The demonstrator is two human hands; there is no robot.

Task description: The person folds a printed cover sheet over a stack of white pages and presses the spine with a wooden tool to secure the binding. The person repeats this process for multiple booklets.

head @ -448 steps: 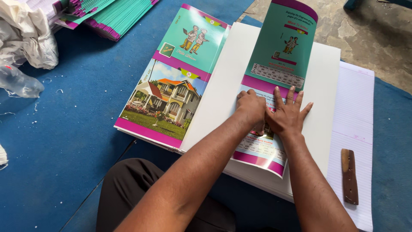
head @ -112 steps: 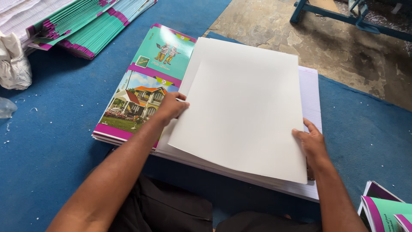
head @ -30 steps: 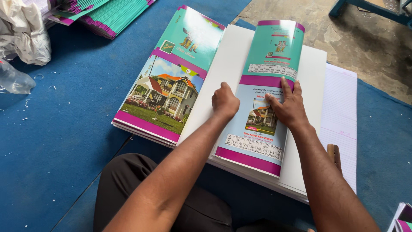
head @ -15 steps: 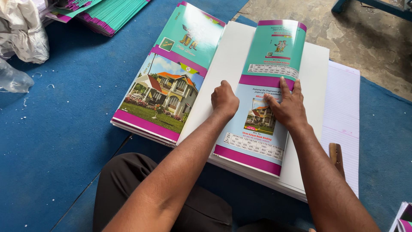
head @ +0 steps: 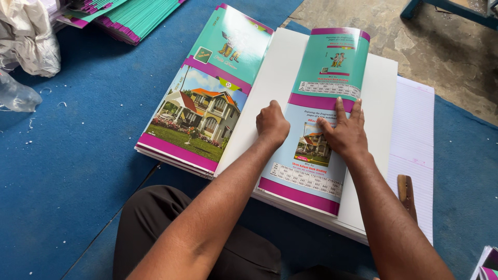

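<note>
Both forearms reach forward, the left hand [head: 272, 123] curled into a loose fist, the right hand [head: 344, 134] flat with fingers spread.

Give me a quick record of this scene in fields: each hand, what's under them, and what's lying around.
left hand: closed in a fist, pressing the left edge of the folded cover
right hand: flat, fingers spread on the folded cover
folded cover: teal, pale blue and magenta, lying on the white paper stack
white paper stack: on ruled sheets
cover pile: house picture on top, left of the white stack
wooden tool: on the ruled sheets, right of the right arm
floor covering: blue mat
</note>
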